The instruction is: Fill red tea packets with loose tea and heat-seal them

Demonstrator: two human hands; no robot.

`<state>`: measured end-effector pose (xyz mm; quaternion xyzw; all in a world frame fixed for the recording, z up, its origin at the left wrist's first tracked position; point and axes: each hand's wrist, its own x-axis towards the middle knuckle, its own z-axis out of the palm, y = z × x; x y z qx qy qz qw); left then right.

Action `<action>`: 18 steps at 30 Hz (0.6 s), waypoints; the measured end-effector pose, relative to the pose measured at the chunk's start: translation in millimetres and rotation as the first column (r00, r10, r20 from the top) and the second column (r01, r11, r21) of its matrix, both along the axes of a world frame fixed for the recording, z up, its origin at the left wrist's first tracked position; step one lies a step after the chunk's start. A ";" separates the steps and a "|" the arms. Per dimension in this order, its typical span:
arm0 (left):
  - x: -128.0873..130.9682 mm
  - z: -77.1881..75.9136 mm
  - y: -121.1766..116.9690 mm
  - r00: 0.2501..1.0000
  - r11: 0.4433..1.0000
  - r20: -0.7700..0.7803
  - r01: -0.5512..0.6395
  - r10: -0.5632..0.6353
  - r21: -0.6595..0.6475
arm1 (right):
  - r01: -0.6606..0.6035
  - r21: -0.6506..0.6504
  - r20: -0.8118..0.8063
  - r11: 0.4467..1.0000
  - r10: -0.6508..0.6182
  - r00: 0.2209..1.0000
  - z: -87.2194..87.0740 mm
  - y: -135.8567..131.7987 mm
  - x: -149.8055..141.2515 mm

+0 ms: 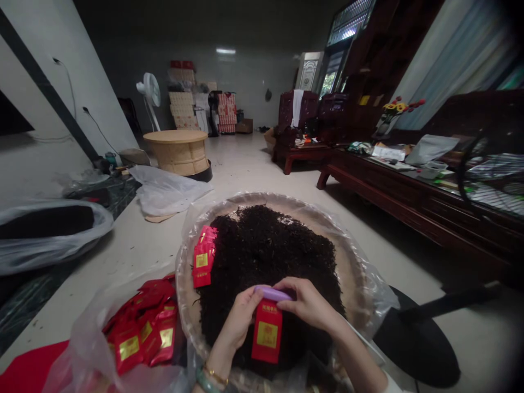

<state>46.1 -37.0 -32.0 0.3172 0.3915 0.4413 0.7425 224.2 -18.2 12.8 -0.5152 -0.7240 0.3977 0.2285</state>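
Note:
A red packet (261,352) with a gold square label hangs upright over the dark loose tea leaves (270,245). Across its top edge lies a slim purple tool (271,293), perhaps a small bag sealer. My left hand (239,319) pinches the packet's upper corner and the tool's left end. On the other side, my right hand (307,303) grips the tool's right end with thumb and fingers. More red packets (202,265) lie stacked on the tea at the left of a wide round tray (356,267) lined with clear plastic.
Left of the tray, a clear plastic bag (90,322) holds many red packets (143,327). A bag of dark material (73,240) sits farther left. A black round stand base (421,349) is at right, below a long wooden table (409,202). A round wooden table (176,143) stands behind.

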 end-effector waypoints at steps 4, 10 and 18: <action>-0.5 -4.7 -0.8 1.000 1.000 0.018 0.001 -0.001 -0.016 | 0.008 0.010 -0.008 1.000 -0.008 1.000 -0.2 -0.3 1.2; 7.6 -21.1 -7.9 0.967 0.963 0.164 0.221 -0.195 -0.157 | 0.029 -0.001 -0.038 1.000 -0.029 0.999 0.8 0.0 -1.1; 7.0 -14.0 -9.9 0.979 0.955 0.128 0.187 -0.161 -0.229 | 0.008 -0.140 -0.175 0.990 -0.033 0.984 6.0 9.2 12.5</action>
